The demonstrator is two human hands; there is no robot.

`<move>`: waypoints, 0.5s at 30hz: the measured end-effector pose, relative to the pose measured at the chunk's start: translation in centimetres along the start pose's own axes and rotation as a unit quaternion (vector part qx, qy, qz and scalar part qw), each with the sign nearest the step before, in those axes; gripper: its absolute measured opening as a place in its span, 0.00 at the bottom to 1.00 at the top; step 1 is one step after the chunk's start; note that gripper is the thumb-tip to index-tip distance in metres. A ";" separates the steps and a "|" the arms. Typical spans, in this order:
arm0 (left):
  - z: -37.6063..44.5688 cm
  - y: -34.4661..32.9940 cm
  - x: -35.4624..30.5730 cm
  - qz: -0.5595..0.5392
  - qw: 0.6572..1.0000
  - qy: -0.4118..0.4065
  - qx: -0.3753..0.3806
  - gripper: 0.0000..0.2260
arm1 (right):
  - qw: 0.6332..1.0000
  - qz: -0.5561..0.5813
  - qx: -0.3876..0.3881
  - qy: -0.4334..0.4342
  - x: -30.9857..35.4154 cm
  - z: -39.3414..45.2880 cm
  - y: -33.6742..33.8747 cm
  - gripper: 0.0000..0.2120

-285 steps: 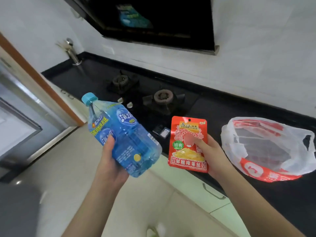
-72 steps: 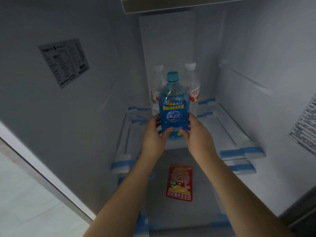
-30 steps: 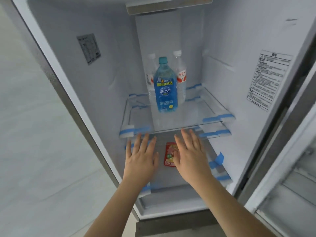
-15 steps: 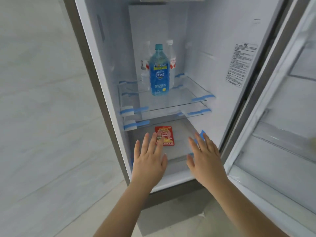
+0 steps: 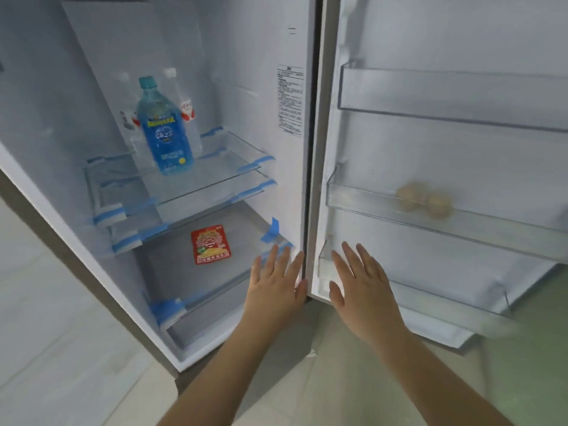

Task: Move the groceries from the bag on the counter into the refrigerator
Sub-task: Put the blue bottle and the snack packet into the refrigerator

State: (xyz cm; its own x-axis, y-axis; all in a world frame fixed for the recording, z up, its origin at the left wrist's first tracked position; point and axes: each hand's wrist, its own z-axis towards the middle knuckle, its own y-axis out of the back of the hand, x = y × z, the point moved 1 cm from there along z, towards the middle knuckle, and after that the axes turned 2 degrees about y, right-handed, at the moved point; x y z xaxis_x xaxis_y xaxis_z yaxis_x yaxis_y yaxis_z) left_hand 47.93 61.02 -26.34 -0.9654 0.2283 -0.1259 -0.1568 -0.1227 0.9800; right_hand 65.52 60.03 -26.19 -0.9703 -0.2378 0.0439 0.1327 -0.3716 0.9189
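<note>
The refrigerator (image 5: 252,87) stands open in front of me. A blue drink bottle (image 5: 163,130) stands upright on the upper glass shelf (image 5: 221,176), in front of two clear water bottles (image 5: 187,112). A red snack packet (image 5: 211,244) lies flat on the bottom shelf. My left hand (image 5: 276,284) is open with fingers spread, in front of the fridge's lower right corner. My right hand (image 5: 362,287) is open too, held before the lowest door bin (image 5: 430,299). Neither hand holds anything. The bag and counter are out of view.
The open fridge door (image 5: 445,149) fills the right side, with three clear bins. Two round brownish items (image 5: 424,199) sit in the middle bin. Blue tape strips (image 5: 270,229) mark the shelf edges. Pale tiled floor (image 5: 46,348) lies to the left and below.
Both empty hands have drawn back out of the fridge and shifted right toward the door. The view has swung right, showing more of the door bins. Bottle and packet stay put.
</note>
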 end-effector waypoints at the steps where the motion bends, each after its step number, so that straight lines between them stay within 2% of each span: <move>1: 0.4 -0.7 -1.1 -0.001 1.000 -0.013 0.003 0.31 | 1.000 -0.003 0.007 -0.015 -1.3 -0.7 -0.1 0.27; 5: 2.4 -3.1 -6.3 -0.003 0.998 -0.062 0.016 0.28 | 0.997 -0.015 0.042 -0.067 -6.6 -3.4 -0.3 0.24; 8: 3.8 -5.4 -10.4 0.011 0.992 -0.103 0.065 0.27 | 0.992 -0.011 0.061 -0.106 -10.7 -5.7 0.1 0.24; 11: 4.5 -7.6 -14.2 0.005 0.988 -0.131 0.080 0.31 | 0.986 -0.019 0.083 -0.146 -14.8 -7.6 0.1 0.25; 15: 5.0 -9.7 -18.0 -0.007 0.984 -0.142 0.107 0.27 | 0.971 0.000 0.167 -0.172 -18.8 -9.0 -0.4 0.28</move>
State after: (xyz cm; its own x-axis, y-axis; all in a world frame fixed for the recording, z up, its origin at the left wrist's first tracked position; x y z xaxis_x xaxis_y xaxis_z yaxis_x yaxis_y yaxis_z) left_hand 67.89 62.90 -32.79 -0.8615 0.4930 -0.1216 -0.0934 0.0816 0.9923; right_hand 85.51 56.54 -30.88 -0.9881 0.0967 0.1196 0.1156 -0.0461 0.9922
